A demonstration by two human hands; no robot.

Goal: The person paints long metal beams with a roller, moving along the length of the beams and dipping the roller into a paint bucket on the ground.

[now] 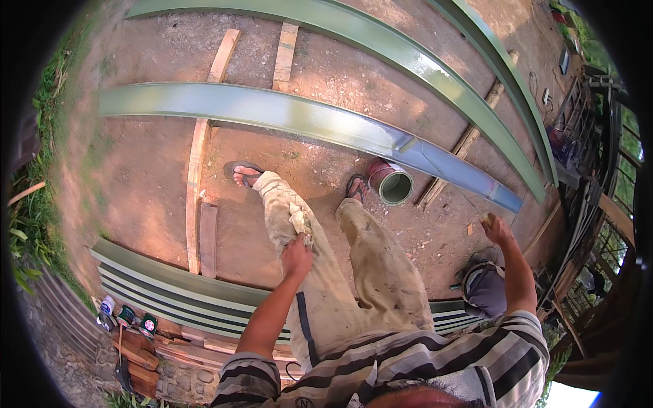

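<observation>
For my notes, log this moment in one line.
Left hand: holding crumpled pale cloth; right hand: grip unclear; ahead: long greenish metal beam

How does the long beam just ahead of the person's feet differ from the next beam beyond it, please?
The near beam looks patchy, pale green turning bluish-grey toward its right end; the far beam looks more evenly green. A small roller-like tool shows on the near beam, none on the far beam. Both are long and lie across timber.
</observation>
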